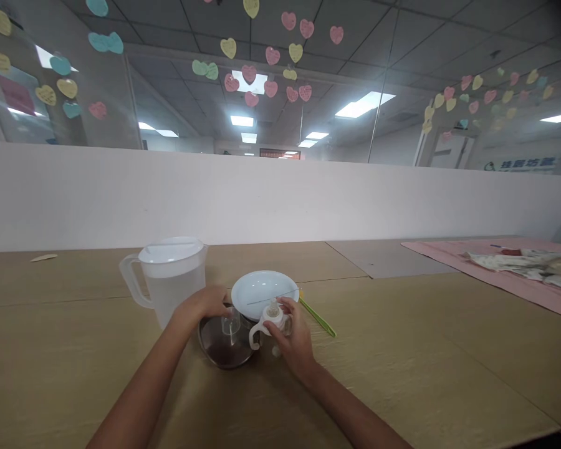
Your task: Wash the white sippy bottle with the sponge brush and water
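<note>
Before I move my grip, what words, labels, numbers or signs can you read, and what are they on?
Nothing reads with certainty.
Blue lettering, upper right, seen at the glass: too blurred; exact surface unclear.
Heart-shaped notes on the glass: handwriting too small.
Pitcher and white-handled bottle: no text visible.

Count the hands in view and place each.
2: the left hand holds a clear cup at the dark bowl; the right hand holds a white-handled bottle near the white dish. None looks hidden.

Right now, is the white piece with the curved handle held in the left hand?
No, the right hand holds this white piece, and the left hand holds a clear cup.
</note>
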Available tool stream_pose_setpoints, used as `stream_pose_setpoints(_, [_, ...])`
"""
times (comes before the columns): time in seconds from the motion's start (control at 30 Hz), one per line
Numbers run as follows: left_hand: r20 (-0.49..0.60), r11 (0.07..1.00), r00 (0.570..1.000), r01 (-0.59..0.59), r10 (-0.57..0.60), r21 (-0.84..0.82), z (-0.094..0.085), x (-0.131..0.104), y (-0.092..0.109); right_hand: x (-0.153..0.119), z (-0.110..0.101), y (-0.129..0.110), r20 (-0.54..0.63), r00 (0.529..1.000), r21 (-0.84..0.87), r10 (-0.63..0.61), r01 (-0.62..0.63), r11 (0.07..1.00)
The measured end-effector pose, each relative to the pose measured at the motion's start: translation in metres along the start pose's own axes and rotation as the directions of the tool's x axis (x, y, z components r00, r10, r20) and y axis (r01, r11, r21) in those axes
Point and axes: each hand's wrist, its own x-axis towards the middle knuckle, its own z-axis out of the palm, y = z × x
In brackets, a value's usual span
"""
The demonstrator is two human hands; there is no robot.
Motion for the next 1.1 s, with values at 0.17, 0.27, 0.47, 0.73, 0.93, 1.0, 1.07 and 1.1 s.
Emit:
stream_pose_setpoints(0.17, [0.119, 0.978, 0.985, 0.106, -0.129, 0.179, 0.015, 0.004, 0.006, 0.0, 0.0, 0.004, 0.029, 1.0, 0.014, 0.004, -0.004, 1.0])
stream_pose_setpoints(0.27, [0.042, 0.956, 0.979, 0.184, -0.198, 0.229, 0.001, -0.005, 0.011, 0.0, 0.0, 0.005, 0.039, 0.999, 0.004, 0.013, -0.013, 1.0])
stream_pose_setpoints(0.47, [-0.211, 0.988, 0.967, -0.129, 0.145, 0.09, -0.03, -0.049, 0.051, 0.002, 0.001, 0.006, 0.031, 0.999, 0.063, 0.013, -0.015, 0.998])
stream_pose_setpoints(0.73, [-0.11, 0.976, 0.97, -0.213, 0.217, 0.051, -0.001, -0.048, 0.094, 0.002, -0.001, 0.001, 0.021, 0.999, 0.093, 0.043, -0.045, 0.995])
stream_pose_setpoints(0.93, [-0.06, 0.97, 0.968, -0.241, 0.242, 0.035, -0.003, -0.047, 0.088, 0.001, -0.003, 0.001, 0.044, 0.998, -0.041, -0.036, 0.038, 0.998])
stream_pose_setpoints(1.0, [-0.055, 0.973, 0.972, -0.227, 0.23, 0.045, -0.003, -0.047, 0.087, 0.001, -0.003, 0.001, 0.056, 0.996, -0.067, -0.073, 0.077, 0.995])
stream_pose_setpoints(1.07, [-0.055, 0.974, 0.973, -0.223, 0.224, 0.029, -0.003, -0.046, 0.086, 0.0, -0.003, 0.002, 0.069, 0.992, -0.082, -0.109, 0.115, 0.99])
stream_pose_setpoints(1.1, [-0.055, 0.974, 0.973, -0.225, 0.225, 0.013, -0.003, -0.045, 0.086, -0.001, -0.003, 0.002, 0.074, 0.99, -0.085, -0.119, 0.125, 0.989])
